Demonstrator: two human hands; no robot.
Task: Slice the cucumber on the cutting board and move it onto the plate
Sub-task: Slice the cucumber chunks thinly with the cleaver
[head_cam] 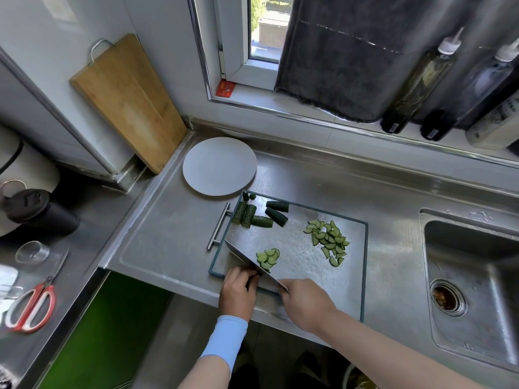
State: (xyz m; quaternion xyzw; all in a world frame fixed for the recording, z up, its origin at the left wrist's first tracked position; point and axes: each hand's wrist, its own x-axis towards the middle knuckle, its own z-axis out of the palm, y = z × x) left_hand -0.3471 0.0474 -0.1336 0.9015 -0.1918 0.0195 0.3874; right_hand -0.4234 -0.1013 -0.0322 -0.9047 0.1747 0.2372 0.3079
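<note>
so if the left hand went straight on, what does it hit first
Probably the knife, whose blade crosses right ahead of the left hand; the slices lie just beyond, though depth is unclear.

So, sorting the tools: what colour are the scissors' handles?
Red with white inner edges; the scissors show in the head view.

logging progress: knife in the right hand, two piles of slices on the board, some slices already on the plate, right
No: the head view shows the plate bare; knife in the right hand, two piles of slices on the board.
</note>
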